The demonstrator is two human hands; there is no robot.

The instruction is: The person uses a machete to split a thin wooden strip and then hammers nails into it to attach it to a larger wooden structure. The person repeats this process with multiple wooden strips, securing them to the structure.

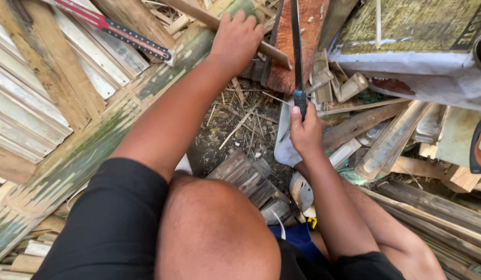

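My left hand [236, 39] reaches forward and presses down on a thin pale wood strip [274, 53] that lies across a reddish wood block [292, 57]. My right hand [305, 130] is wrapped around the blue-and-black handle [300, 98] of a long dark blade [295, 41], which stands nearly upright against the strip and the block. My bent knees in black shorts fill the lower part of the view.
A long split green bamboo slab [95, 150] runs diagonally at the left, with a red-handled saw [116, 28] above it. Pale bamboo slats [22, 103] lie far left. Wood scraps [344, 85], planks [396, 140] and a white tub [432, 67] crowd the right.
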